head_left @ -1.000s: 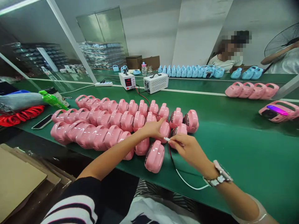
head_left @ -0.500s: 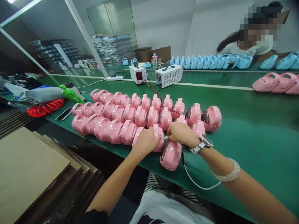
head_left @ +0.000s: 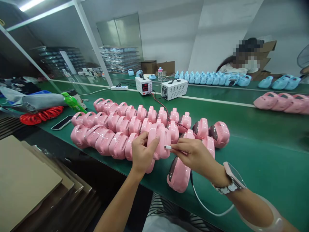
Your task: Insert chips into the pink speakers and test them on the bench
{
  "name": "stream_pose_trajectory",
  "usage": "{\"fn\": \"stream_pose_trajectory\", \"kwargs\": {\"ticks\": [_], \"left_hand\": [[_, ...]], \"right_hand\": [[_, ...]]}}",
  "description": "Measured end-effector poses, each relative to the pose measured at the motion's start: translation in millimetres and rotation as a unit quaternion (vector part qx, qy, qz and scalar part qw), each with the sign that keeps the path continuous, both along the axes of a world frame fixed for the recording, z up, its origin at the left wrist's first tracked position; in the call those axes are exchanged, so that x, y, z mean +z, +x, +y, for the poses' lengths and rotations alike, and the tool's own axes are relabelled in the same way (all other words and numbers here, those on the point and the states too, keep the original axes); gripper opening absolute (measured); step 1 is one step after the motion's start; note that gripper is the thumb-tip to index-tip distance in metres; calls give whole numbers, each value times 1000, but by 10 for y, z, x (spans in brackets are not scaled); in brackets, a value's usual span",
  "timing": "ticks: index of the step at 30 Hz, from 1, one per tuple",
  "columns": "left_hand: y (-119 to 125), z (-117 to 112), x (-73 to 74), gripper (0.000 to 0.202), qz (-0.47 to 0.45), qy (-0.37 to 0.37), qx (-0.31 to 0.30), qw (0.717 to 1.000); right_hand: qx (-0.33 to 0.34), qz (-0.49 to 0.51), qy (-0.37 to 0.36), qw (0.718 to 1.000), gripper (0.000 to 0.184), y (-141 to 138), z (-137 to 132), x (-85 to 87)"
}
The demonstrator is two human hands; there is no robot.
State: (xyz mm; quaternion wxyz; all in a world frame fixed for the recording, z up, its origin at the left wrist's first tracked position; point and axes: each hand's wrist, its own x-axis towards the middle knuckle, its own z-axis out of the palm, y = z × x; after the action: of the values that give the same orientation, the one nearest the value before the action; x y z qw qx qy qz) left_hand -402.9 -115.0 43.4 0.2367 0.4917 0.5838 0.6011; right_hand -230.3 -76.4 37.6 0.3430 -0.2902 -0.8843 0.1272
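I have one pink case up in front of me at the near middle of the scene, overlapping the rows behind it. My left hand has it from the left, thumb across its face and fingers behind, so that grip is drawn in firmly around the body. My right hand comes from the right with its grip pinched almost to nothing on a small white plug, whose metal end lies at the case's right side; I can't tell whether it has gone in.

Just right of the held case and nearer to me, another pink unit stands on the green surface, with a white cable curving beside it toward my right wrist. Left and behind, more pink cases stand in three close rows. A phone lies at their left end, near a green bottle and red coils.

Beyond the rows I see a white box with a red display and, right of it, a vented white box. Blue cases line the far side, where a person sits. More pink ones stand at far right.
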Motion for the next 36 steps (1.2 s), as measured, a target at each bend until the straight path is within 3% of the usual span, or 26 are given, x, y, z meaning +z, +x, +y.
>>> {"fn": "stream_pose_trajectory", "kwargs": {"ticks": [6,10,15,18,22,31,36], "left_hand": [[79,-95,29,31,45,7,-16,999],[97,-120,7,33,32,-11,-9,999],[23,-11,-218,42,32,-71,-37,996],[18,75,-392,45,96,-104,-16,990],[93,94,-511,44,127,-154,13,980],[4,65,-413,46,62,-134,-7,989],[39,90,-410,46,88,-137,-16,987]], "right_hand": [[53,-46,14,997,28,69,-78,121],[53,-61,40,996,28,69,-91,85],[6,-88,-27,996,22,-25,-43,-140],[-38,-143,-99,984,19,-66,26,-272],[-30,-170,-145,974,13,-47,80,-355],[-2,-94,-130,987,23,-60,71,-398],[7,-64,-92,994,25,34,61,-460]]}}
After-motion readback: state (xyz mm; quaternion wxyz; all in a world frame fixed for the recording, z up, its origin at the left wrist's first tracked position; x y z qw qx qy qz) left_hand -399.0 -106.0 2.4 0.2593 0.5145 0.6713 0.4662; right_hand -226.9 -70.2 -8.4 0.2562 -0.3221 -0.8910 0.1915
